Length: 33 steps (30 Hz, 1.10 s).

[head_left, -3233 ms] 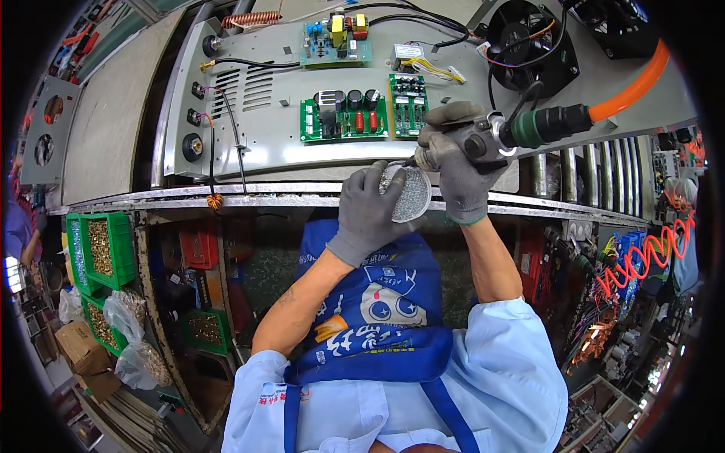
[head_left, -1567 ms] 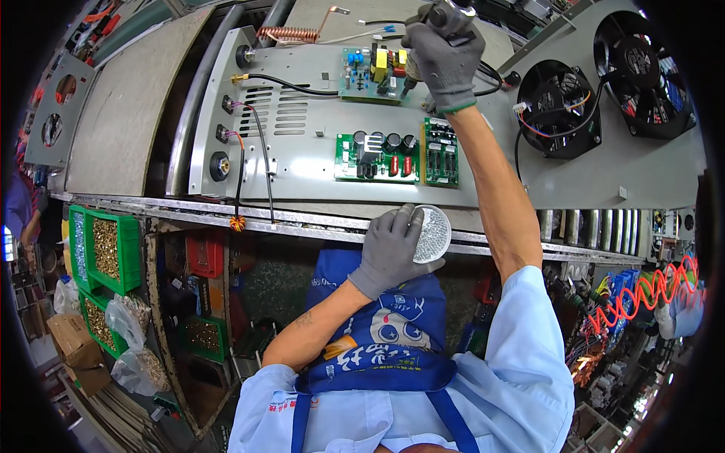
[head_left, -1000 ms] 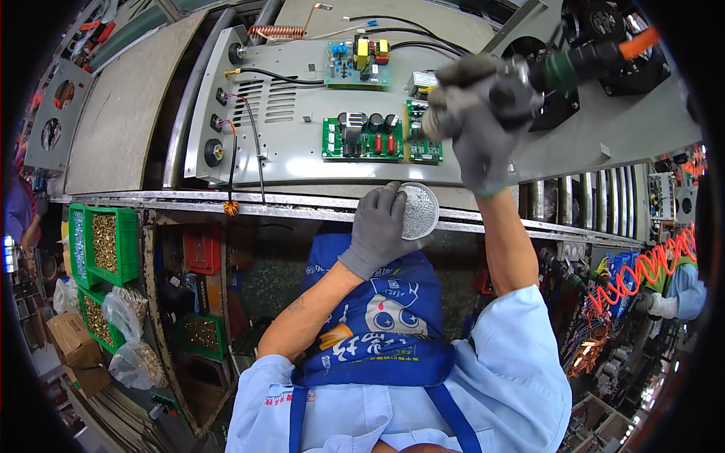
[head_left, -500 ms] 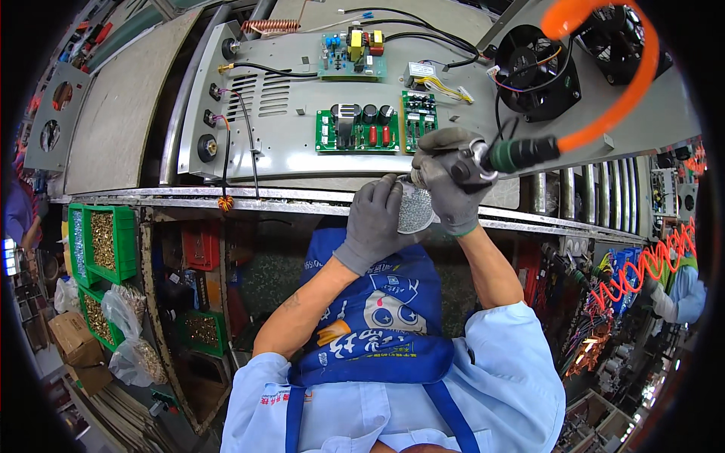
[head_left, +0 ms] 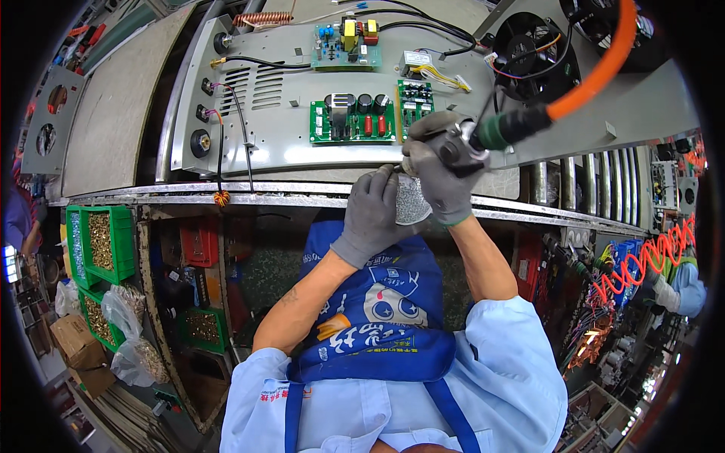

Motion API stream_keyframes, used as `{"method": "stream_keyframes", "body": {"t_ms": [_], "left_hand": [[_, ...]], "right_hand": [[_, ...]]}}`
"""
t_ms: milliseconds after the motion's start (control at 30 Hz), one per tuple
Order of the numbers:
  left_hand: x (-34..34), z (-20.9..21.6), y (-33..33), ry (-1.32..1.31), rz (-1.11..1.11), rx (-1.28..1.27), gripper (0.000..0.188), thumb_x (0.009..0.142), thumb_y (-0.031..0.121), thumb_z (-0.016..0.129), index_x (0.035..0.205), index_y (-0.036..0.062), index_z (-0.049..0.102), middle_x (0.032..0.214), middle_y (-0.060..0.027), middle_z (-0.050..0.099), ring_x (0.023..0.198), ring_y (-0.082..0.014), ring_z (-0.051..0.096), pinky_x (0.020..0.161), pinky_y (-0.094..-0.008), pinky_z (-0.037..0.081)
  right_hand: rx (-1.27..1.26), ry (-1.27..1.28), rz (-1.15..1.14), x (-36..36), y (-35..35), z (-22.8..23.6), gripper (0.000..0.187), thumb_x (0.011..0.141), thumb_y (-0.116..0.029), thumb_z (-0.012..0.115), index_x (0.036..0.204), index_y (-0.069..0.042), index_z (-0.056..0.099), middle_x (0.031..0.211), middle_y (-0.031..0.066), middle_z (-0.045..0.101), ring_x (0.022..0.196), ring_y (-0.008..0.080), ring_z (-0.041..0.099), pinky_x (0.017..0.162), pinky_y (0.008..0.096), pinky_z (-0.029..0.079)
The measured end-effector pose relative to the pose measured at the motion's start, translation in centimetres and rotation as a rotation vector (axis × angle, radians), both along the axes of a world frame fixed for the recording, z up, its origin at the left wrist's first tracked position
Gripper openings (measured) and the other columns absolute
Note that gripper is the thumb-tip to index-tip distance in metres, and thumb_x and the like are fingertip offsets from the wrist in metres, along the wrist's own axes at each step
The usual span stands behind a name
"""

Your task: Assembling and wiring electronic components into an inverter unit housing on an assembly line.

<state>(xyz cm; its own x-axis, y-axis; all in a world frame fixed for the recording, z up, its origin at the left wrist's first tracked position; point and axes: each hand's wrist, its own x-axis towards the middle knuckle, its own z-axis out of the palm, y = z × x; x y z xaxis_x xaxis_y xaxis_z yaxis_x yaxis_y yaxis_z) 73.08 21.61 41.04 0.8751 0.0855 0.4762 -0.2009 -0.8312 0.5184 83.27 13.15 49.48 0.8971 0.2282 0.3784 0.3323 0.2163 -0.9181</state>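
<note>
Grey-gloved left hand (head_left: pixel 368 219): fingers curled round a dish (head_left: pixel 412 205) of small metallic pieces, at the worktop's (head_left: pixel 287 190) near edge.
Right hand (head_left: pixel 442 183): fingers gripped a power tool (head_left: pixel 462 149), its nose close to the dish.

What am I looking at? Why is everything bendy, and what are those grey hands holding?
No robot here! You see a person's left hand and right hand, both in grey gloves. Every picture comes from a camera worn on the person's head, looking down; its very wide lens bends straight edges.

The left hand holds a round white dish with tiny silvery pieces inside. The right hand holds a dark handheld tool, joined to a thick orange hose. Beyond them lies a big grey metal panel, carrying green circuit boards and round black fans.
</note>
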Motion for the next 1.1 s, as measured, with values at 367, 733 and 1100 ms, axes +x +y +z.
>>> {"method": "stream_keyframes", "body": {"t_ms": [367, 733, 1100], "left_hand": [[0.0, 0.4, 0.2, 0.016, -0.010, -0.022, 0.091, 0.063, 0.049, 0.088, 0.124, -0.0095, 0.054, 0.123, -0.0236, 0.056, 0.107, -0.0400, 0.057, 0.094, -0.0480, 0.049], [-0.4, 0.7, 0.2, 0.065, 0.002, -0.068, 0.092, 0.066, 0.050, 0.087, 0.124, -0.0132, 0.055, 0.129, -0.0263, 0.055, 0.115, -0.0403, 0.055, 0.102, -0.0471, 0.046], [-0.6, 0.5, -0.1, 0.126, -0.021, -0.131, 0.092, 0.067, 0.051, 0.086, 0.124, -0.0139, 0.055, 0.132, -0.0257, 0.054, 0.121, -0.0393, 0.053, 0.105, -0.0460, 0.045]], "right_hand": [[0.215, 0.097, 0.169, 1.6, 0.4, 5.4, 0.019, 0.089, -0.001, 0.063, 0.106, 0.007, 0.059, 0.073, 0.0123, 0.062, 0.051, 0.0164, 0.055, 0.047, 0.0315, 0.045], [0.253, -0.207, 0.190, 12.1, 16.1, 6.4, 0.014, 0.080, 0.003, 0.068, 0.094, 0.000, 0.067, 0.084, 0.0093, 0.073, 0.070, 0.0140, 0.069, 0.062, 0.0264, 0.056], [0.136, -0.238, 0.148, 14.3, 21.1, 3.3, 0.010, 0.075, -0.003, 0.069, 0.079, -0.005, 0.060, 0.071, -0.0025, 0.058, 0.062, 0.0083, 0.053, 0.058, 0.0253, 0.045]]}}
